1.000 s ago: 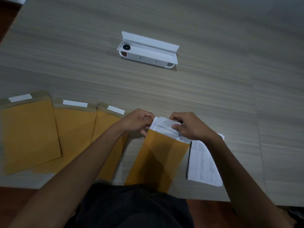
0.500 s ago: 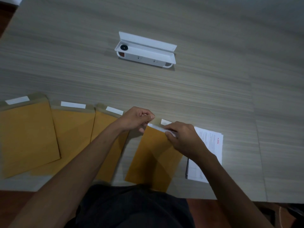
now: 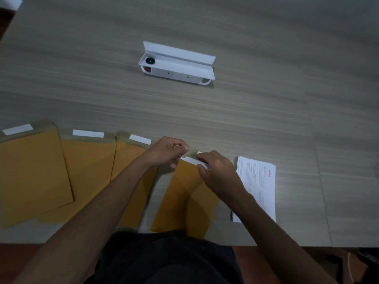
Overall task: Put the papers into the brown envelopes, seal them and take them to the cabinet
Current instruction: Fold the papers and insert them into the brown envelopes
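On the pale wood-grain table (image 3: 225, 111), three flat brown envelopes (image 3: 34, 171) fan out along the near left edge, overlapping one another, each with its flap open and a white strip across it. Next comes the left hand (image 3: 166, 152), fingers curled tight and pinching the top left corner of a fourth brown envelope (image 3: 184, 201) at its mouth. A thin white edge of paper (image 3: 190, 160) shows just above that mouth (the rest sits inside the envelope). The right hand (image 3: 217, 171) rests over the top right of this envelope, fingers bent down onto the paper's edge with the thumb against the envelope's face. Just beside it to the right lies a flat stack of printed white papers (image 3: 260, 181). Farther back, a long white box (image 3: 178, 64) stands with its lid open.
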Tool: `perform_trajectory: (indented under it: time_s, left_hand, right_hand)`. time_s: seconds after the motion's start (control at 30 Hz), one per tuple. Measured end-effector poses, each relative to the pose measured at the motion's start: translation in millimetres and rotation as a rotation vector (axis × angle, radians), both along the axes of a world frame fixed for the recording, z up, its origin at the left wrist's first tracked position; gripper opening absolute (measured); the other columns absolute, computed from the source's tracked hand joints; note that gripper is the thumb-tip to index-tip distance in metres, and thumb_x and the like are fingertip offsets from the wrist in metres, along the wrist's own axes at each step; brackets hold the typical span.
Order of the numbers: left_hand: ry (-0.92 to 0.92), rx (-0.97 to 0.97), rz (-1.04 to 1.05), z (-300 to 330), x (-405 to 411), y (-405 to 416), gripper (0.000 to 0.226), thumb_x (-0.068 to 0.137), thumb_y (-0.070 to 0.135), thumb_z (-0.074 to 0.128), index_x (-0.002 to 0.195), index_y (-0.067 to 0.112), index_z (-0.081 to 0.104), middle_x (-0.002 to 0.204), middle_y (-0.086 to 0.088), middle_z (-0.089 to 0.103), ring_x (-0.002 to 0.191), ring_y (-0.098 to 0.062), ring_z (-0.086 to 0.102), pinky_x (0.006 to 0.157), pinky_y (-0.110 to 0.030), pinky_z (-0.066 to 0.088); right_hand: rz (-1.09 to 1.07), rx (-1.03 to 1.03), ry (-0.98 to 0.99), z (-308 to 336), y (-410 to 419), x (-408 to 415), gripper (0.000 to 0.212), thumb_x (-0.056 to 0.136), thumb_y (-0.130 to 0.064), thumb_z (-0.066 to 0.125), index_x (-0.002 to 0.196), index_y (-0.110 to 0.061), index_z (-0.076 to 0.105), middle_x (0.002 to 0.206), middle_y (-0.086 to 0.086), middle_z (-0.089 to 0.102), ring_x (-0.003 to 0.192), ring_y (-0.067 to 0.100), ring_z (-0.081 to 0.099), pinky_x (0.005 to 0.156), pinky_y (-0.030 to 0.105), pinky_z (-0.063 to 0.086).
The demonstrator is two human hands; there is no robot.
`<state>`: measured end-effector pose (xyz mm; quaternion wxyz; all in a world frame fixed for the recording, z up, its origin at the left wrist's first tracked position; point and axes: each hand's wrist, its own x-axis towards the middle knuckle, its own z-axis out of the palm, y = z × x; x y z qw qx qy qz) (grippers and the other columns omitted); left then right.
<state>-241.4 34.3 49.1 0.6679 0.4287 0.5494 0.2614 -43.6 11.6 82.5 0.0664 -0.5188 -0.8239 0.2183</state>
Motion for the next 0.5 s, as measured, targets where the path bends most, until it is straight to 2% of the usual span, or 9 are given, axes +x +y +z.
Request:
perform_trajectory:
  time_s: [0.1, 0.17, 0.23, 0.33, 0.5]
  left_hand:
    - [0.007, -0.012, 0.012, 0, 2, -2, 0.017, 0.096, 0.018, 0.058, 0.098, 0.005, 0.07, 0.071, -0.006, 0.062, 0.062, -0.014, 0.058, 0.057, -0.027, 0.055]
    - [0.023, -0.004, 0.008, -2, 2, -4, 0.019, 0.096, 0.018, 0.058, 0.099, 0.003, 0.07, 0.073, -0.012, 0.055, 0.062, -0.015, 0.054, 0.055, -0.025, 0.054]
    - [0.03, -0.006, 0.008, -2, 2, -5, 0.02, 0.097, 0.018, 0.058, 0.099, 0.001, 0.069, 0.066, -0.008, 0.053, 0.057, -0.012, 0.052, 0.053, -0.025, 0.054]
    - [0.011, -0.023, 0.015, -3, 1, -7, 0.02, 0.097, 0.018, 0.057, 0.097, 0.004, 0.07, 0.061, 0.005, 0.062, 0.056, -0.006, 0.059, 0.052, -0.027, 0.055]
    - [-0.016, -0.058, 0.068, -3, 1, -9, 0.019, 0.097, 0.02, 0.057, 0.099, 0.006, 0.07, 0.059, 0.011, 0.062, 0.055, -0.004, 0.059, 0.056, -0.033, 0.057]
  right_hand:
    - [0.031, 0.162, -0.017, -8, -8, -5, 0.015, 0.081, -0.003, 0.067, 0.095, -0.002, 0.072, 0.085, 0.012, 0.068, 0.074, 0.026, 0.063, 0.063, 0.032, 0.053]
    - [0.045, 0.168, -0.02, -11, -12, -8, 0.012, 0.074, 0.001, 0.073, 0.086, 0.0, 0.073, 0.077, 0.012, 0.068, 0.069, 0.026, 0.063, 0.059, 0.031, 0.053]
    - [0.066, 0.166, -0.019, -16, -12, -9, 0.012, 0.073, -0.002, 0.075, 0.084, -0.001, 0.072, 0.078, 0.011, 0.068, 0.07, 0.025, 0.064, 0.06, 0.027, 0.051]
    - [-0.036, 0.015, 0.045, -21, -5, -9, 0.012, 0.089, -0.014, 0.06, 0.096, -0.008, 0.068, 0.091, 0.006, 0.065, 0.084, 0.02, 0.057, 0.072, 0.026, 0.044]
    - [-0.03, -0.027, -0.012, -23, 6, -11, 0.016, 0.096, -0.019, 0.049, 0.095, -0.014, 0.064, 0.094, 0.003, 0.063, 0.086, 0.02, 0.052, 0.077, 0.037, 0.043]
